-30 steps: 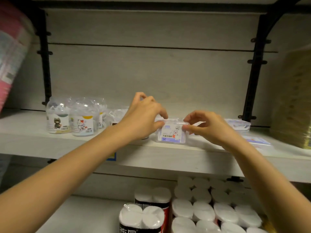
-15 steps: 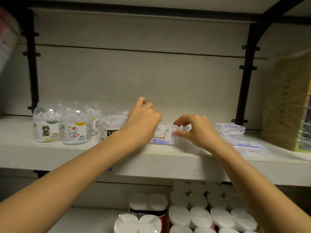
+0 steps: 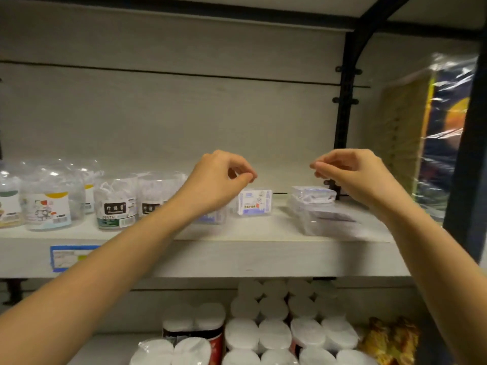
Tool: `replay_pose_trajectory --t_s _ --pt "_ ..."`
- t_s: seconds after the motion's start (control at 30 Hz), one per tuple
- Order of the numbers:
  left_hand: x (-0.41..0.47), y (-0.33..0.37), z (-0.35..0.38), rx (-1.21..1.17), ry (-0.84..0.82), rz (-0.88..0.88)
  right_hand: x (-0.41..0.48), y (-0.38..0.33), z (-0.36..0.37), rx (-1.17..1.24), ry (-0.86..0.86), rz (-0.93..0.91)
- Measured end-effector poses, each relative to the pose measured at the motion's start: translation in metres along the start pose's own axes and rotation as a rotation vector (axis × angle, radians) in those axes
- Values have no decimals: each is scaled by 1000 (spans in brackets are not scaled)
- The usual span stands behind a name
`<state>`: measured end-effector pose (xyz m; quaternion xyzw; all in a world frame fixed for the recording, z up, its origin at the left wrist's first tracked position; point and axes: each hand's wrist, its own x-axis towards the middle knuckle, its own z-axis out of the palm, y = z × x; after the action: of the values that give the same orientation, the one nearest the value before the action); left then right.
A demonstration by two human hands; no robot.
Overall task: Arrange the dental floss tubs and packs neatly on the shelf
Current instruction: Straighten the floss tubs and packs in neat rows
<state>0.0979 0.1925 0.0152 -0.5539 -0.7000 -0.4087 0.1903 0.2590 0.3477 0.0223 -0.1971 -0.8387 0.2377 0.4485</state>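
Head view: tubs (image 3: 116, 204) left, flat packs (image 3: 320, 206) right of upright pack (image 3: 255, 202).

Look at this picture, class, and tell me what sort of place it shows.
Probably a shop. The shelf carries a blue-edged price label on its front edge, several identical dental floss tubs stand in a row, and wrapped tissue rolls are stocked on the shelf below.
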Motion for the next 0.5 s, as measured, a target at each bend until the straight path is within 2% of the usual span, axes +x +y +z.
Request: replay_pose_trajectory --t_s 0.1,0.23,0.4,0.5 --pt "12 13 23 -196 -79 -118 13 34 -14 62 -34 117" --pt "34 21 59 -277 -169 -295 36 74 -19 -13 -140 222" --pt "52 30 88 -180 -201 -423 56 82 -5 -264 -225 251" --pt "59 34 98 -138 -229 -480 61 84 2 -329 -291 280"
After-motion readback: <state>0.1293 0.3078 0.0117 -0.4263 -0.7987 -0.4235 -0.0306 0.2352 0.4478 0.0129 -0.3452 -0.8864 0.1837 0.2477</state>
